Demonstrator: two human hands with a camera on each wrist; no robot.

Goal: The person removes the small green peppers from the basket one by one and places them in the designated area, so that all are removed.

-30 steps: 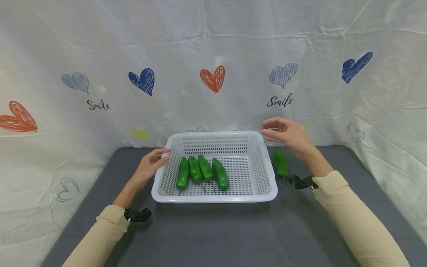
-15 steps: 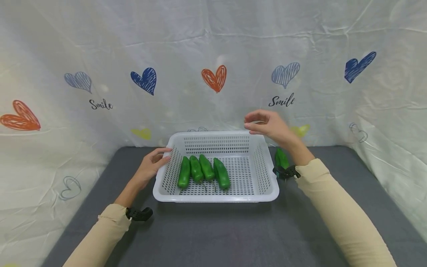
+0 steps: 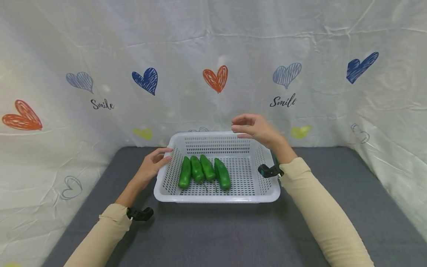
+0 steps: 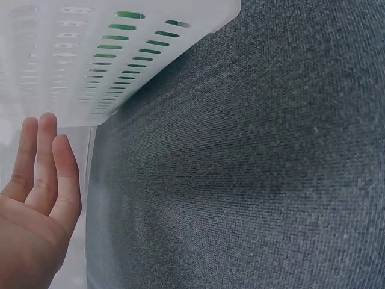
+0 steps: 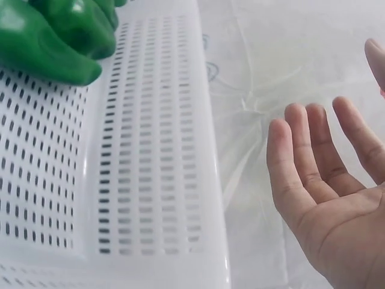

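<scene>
A white perforated plastic basket [image 3: 213, 198] holds several long green peppers [image 3: 222, 174], lying side by side in its left half. My left hand [image 3: 150, 167] is at the basket's left rim, with its fingertips by the rim; in the left wrist view its fingers [image 4: 45, 162] are nearly straight beside the outer wall. My right hand [image 3: 258, 129] hovers above the far right part of the basket. Its fingers [image 5: 301, 150] are relaxed and hold nothing in the right wrist view. One more green pepper, right of the basket, is almost wholly hidden behind my right forearm.
The basket stands on a dark grey cloth-covered table [image 3: 213, 233]. Behind and at the sides hangs a pale sheet [image 3: 180, 40] printed with hearts and "Smile". Both wrists wear black straps with small devices.
My right hand has moved left, from beyond the basket's right side to over its far right rim. The forearm now covers the pepper outside. My left hand stays at the rim.
</scene>
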